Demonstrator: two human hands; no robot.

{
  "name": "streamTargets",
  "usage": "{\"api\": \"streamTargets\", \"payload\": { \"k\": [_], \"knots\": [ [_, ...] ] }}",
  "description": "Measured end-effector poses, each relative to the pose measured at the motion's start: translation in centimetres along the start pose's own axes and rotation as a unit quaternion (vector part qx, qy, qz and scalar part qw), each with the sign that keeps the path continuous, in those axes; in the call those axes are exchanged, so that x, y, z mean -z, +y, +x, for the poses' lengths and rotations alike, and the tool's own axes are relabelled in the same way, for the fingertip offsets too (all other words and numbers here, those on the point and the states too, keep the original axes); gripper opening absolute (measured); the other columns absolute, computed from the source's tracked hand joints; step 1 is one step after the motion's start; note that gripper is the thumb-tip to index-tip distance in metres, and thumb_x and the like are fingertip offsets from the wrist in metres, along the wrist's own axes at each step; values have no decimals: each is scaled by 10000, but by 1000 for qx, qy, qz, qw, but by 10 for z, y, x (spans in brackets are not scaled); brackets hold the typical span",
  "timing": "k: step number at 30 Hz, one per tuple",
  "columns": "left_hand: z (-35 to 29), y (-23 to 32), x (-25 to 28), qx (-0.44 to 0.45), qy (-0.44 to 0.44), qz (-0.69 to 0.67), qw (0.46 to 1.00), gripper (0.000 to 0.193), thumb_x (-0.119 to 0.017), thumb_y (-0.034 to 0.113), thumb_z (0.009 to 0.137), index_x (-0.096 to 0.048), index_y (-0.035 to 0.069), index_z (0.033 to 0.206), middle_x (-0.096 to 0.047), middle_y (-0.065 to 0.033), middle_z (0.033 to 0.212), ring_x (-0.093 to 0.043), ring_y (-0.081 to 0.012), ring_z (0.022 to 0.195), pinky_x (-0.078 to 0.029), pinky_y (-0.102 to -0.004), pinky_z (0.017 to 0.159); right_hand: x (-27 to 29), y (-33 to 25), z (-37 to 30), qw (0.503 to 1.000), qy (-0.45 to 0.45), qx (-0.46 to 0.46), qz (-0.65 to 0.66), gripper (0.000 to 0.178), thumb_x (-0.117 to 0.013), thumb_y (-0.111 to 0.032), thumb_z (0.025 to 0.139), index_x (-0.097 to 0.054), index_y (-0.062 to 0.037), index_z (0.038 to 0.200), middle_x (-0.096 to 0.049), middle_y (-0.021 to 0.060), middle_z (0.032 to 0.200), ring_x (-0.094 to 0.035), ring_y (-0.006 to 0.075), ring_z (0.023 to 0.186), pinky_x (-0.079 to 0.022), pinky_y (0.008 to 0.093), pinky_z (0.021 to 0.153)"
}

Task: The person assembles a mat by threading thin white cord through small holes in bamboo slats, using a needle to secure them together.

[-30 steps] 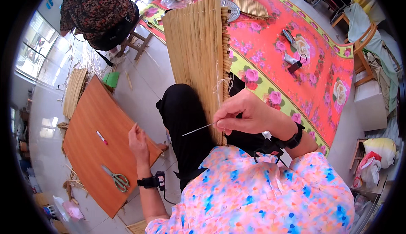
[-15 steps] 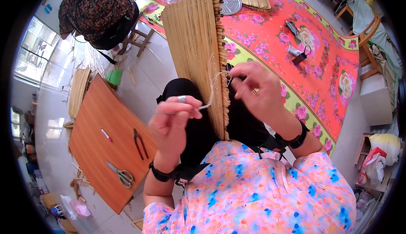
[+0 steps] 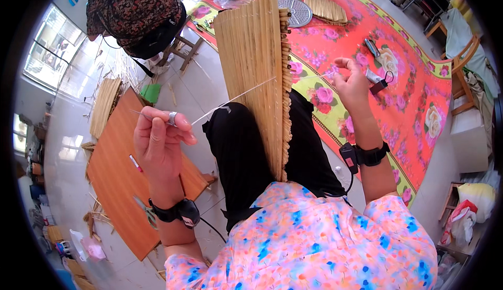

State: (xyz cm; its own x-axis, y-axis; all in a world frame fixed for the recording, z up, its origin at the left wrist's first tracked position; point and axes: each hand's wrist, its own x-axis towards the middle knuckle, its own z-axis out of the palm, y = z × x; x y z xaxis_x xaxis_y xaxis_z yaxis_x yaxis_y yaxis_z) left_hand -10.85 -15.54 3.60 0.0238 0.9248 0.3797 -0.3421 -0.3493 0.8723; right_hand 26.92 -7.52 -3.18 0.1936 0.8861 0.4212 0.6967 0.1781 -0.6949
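A fan-shaped panel of flat tan plant strips [image 3: 251, 54] stands upright between my knees, its strip ends bunched along the right edge. My left hand [image 3: 163, 135] is closed left of the panel, pinching a thin needle [image 3: 139, 114]; a metal thimble ring [image 3: 172, 118] sits on one finger. From this hand a white thread [image 3: 230, 101] stretches tautly up to the panel's face. On the panel's right side my right hand [image 3: 352, 84] is raised, fingers pinched on a faint length of thread.
A brown board [image 3: 112, 159] at left carries a marker [image 3: 135, 163] and partly hidden scissors [image 3: 144, 211]. A red floral cloth [image 3: 414, 117] spreads at right, with a perforated metal disc [image 3: 296, 13] and another strip panel [image 3: 326, 11]. Another person's patterned clothing [image 3: 131, 12] shows at upper left.
My hands have moved apart, the left outward to the left and the right outward and up. The thread, slack before, is now drawn straight. The needle has come into clear sight.
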Motion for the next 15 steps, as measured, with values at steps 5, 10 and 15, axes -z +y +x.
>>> {"api": "streamTargets", "payload": {
  "k": [5,10,15],
  "knots": [
    [18,12,-22,18,-31,59,998,182,-464,195,1019,-509,40,935,-546,-45,706,-517,-101,550,-441,-231,502,-20,-71,11,974,-71,-63,206,399,-664,-288,852,-629,25,1097,-639,133,996,-628,153,669,-524,314,683],
    [36,53,21,-7,113,165,980,135,-478,97,988,-519,53,867,-436,36,627,-372,-20,479,-301,-164,400,-34,-121,14,996,-19,45,81,428,-699,-305,803,-636,2,1095,-602,125,1039,-609,162,663,-518,317,677],
    [-4,209,226,-156,258,111,947,76,-509,76,977,-552,26,1015,-417,23,721,-354,-68,582,-323,-213,515,-27,-115,12,985,0,74,159,419,-682,-168,764,-595,-33,1151,-542,119,1164,-603,175,831,-514,304,687]
  ]
}}
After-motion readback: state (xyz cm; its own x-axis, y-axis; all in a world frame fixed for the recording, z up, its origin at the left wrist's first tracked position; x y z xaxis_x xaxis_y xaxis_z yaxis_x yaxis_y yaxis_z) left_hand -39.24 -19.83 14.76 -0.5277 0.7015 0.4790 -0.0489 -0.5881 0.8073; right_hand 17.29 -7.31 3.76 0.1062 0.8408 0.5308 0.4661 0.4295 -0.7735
